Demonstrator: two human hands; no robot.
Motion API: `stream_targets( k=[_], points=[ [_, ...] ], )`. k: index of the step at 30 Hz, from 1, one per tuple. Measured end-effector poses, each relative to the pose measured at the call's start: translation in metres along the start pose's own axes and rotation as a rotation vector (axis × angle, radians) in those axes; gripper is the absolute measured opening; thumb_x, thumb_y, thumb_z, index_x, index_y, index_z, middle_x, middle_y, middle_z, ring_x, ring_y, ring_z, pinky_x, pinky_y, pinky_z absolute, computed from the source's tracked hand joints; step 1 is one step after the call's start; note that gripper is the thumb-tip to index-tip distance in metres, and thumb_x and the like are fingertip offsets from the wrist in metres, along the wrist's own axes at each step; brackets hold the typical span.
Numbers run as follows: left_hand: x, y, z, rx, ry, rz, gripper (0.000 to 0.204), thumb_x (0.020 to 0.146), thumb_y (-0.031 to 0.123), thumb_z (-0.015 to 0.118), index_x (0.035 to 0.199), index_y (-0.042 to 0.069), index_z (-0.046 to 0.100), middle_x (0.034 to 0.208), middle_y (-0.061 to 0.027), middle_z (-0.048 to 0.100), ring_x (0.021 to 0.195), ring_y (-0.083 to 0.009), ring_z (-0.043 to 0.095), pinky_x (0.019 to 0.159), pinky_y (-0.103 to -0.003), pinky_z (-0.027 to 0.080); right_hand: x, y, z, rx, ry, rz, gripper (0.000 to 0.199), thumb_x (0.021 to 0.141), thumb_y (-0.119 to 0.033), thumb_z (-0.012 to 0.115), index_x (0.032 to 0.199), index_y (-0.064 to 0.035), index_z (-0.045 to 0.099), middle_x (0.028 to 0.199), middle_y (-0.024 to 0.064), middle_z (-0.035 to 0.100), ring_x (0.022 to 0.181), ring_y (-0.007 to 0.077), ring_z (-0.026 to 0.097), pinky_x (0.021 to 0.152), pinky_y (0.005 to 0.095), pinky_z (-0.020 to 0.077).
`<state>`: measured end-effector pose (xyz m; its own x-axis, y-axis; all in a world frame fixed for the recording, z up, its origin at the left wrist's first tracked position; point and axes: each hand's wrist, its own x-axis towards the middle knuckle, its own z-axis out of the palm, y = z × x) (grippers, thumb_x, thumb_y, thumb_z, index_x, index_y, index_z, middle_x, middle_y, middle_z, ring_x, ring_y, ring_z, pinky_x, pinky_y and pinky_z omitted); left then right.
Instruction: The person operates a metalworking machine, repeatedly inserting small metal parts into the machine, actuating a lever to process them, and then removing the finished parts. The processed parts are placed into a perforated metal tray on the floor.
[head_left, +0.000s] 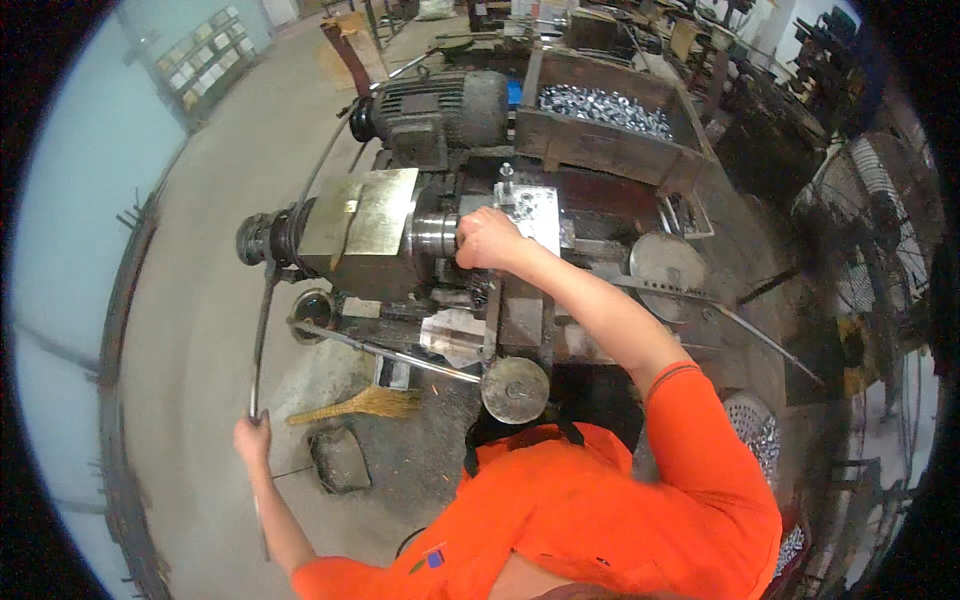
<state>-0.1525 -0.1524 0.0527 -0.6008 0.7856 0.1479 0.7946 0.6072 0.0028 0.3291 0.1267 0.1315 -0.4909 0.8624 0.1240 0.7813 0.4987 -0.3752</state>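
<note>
My right hand is closed at the shiny chuck of a small metal lathe, fingers curled against the chuck face; whether it holds a small part there I cannot tell. My left hand grips the lower end of a long dark lever rod that rises to the left end of the lathe head. A bright tool block with a bolt on top sits just behind my right hand. My orange shirt fills the lower part of the view.
A wooden bin of shiny metal pieces stands behind the lathe, beside a dark electric motor. A round handwheel, a straw broom, a dustpan and a large fan are nearby.
</note>
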Motion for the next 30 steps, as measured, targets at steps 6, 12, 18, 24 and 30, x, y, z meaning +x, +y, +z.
stream_targets(
  k=[6,12,18,24,30],
  points=[
    [0.064,-0.007,-0.003,0.096,0.012,-0.123,0.033,0.073,0.032,0.061,0.086,0.002,0.066,0.084,-0.022,0.063,0.079,-0.0387,0.061,0.07,-0.044,0.049,0.002,0.005,-0.003,0.011,-0.035,0.028,0.02,0.05,-0.016,0.057,0.063,-0.0042,0.066,0.07,0.0193,0.062,0.071,0.0366,0.061,0.067,0.0411,0.05],
    [0.048,0.001,0.0,0.016,-0.023,-0.23,0.039,0.07,0.038,0.063,0.086,0.002,0.065,0.087,-0.0205,0.063,0.084,-0.0363,0.061,0.074,-0.044,0.048,-0.001,-0.003,-0.016,-0.031,-0.113,0.027,0.027,0.053,-0.021,0.062,0.073,-0.004,0.067,0.078,0.0169,0.065,0.076,0.0319,0.064,0.071,0.0373,0.052],
    [-0.023,0.041,0.007,-0.203,-0.024,-0.196,0.042,0.065,0.041,0.068,0.081,0.003,0.062,0.081,-0.0185,0.062,0.08,-0.0363,0.061,0.071,-0.045,0.047,-0.003,0.002,-0.012,0.061,-0.092,0.023,0.026,0.052,-0.02,0.06,0.071,-0.003,0.067,0.076,0.0192,0.064,0.075,0.0339,0.063,0.069,0.0379,0.0514],
    [-0.073,0.098,-0.03,-0.303,-0.039,-0.257,0.039,0.065,0.038,0.067,0.082,0.003,0.062,0.082,-0.0187,0.063,0.077,-0.0369,0.061,0.07,-0.044,0.047,0.001,0.002,-0.001,0.017,-0.058,-0.057,0.026,0.052,-0.018,0.06,0.072,-0.0024,0.067,0.076,0.0182,0.064,0.075,0.0334,0.064,0.07,0.0383,0.0521],
    [-0.086,0.122,-0.02,-0.171,0.032,-0.169,0.038,0.071,0.037,0.06,0.087,0.002,0.06,0.083,-0.0194,0.062,0.079,-0.0389,0.059,0.071,-0.047,0.046,-0.003,0.016,-0.007,-0.138,0.012,-0.035,0.022,0.055,-0.019,0.06,0.069,-0.0039,0.067,0.074,0.0179,0.064,0.072,0.0326,0.064,0.068,0.0393,0.0523]
  ],
)
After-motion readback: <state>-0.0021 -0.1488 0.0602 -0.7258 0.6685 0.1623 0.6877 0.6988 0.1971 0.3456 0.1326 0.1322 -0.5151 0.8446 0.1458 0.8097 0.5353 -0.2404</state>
